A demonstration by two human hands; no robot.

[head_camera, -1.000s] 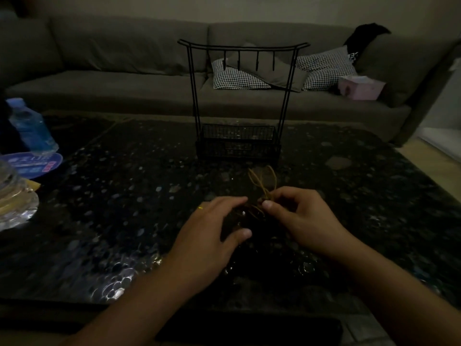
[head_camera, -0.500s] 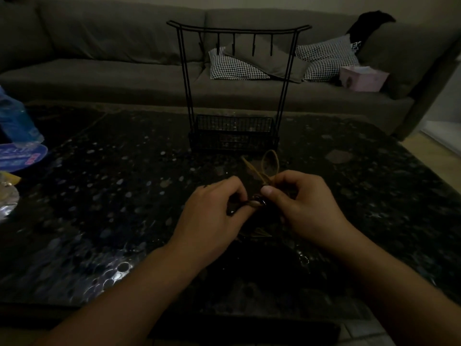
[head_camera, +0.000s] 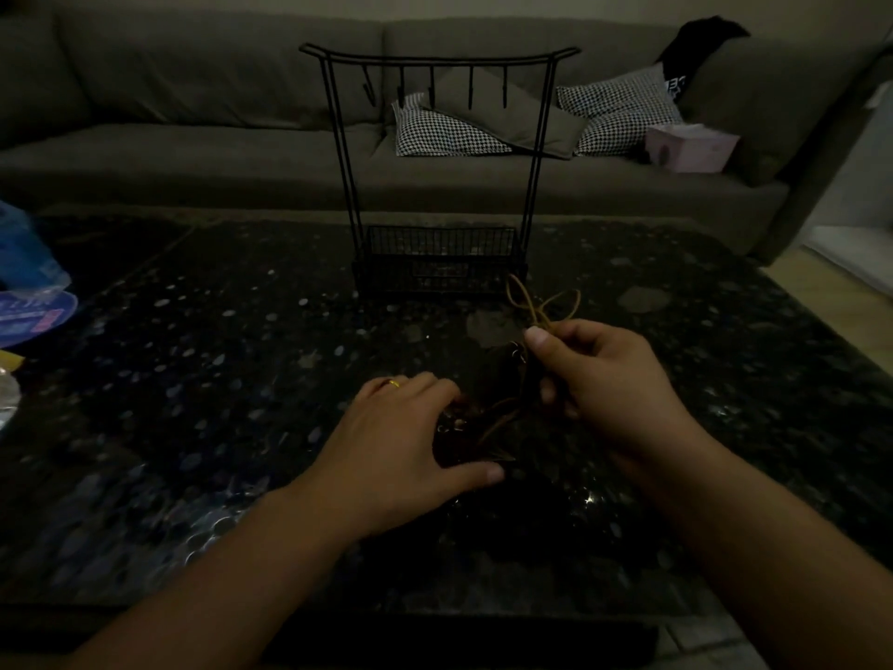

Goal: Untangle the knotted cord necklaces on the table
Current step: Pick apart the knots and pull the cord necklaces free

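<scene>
1. A dim room held a long grey fabric sofa behind the dark speckled stone surface.
2. A black wire jewellery stand with hooks stood mid-surface, its hooks bare.
3. The left hand pressed the tangle down, fingers spread.
4. The right hand pinched the knotted brown cord necklaces, loops sticking above its grip.
5. The knot seemingly remained; nothing looked freed yet.

Living room: sofa, cushions
</scene>
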